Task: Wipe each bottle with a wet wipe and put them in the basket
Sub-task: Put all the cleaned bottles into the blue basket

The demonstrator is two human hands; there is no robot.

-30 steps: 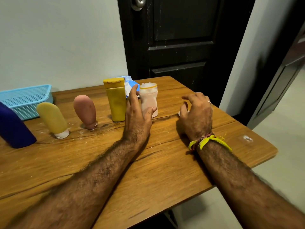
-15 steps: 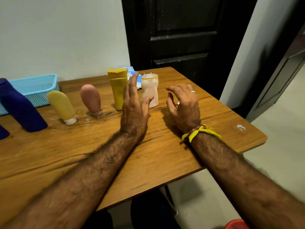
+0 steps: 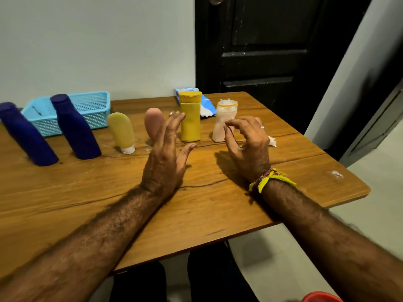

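Several bottles stand in a row on the wooden table (image 3: 196, 214): two dark blue bottles (image 3: 26, 136) (image 3: 75, 127), a pale yellow tube (image 3: 122, 131), a pink tube (image 3: 152, 123), a yellow bottle (image 3: 190, 116) and a pale pink bottle (image 3: 223, 120). A light blue basket (image 3: 91, 110) sits at the back left. A blue wet-wipe pack (image 3: 205, 103) lies behind the yellow bottle. My left hand (image 3: 168, 151) hovers with fingers spread in front of the pink tube, holding nothing. My right hand (image 3: 248, 144) hovers with loosely curled fingers in front of the pale pink bottle, also holding nothing.
A crumpled white wipe (image 3: 271, 141) lies on the table just right of my right hand. A black door (image 3: 272, 51) stands behind the table. The table's right edge drops to a pale floor (image 3: 381, 160). Something red (image 3: 320, 298) shows at the bottom edge.
Both hands have pulled back from the bottles and lifted off the table. The view has swung left, so both blue bottles and the whole basket now show.
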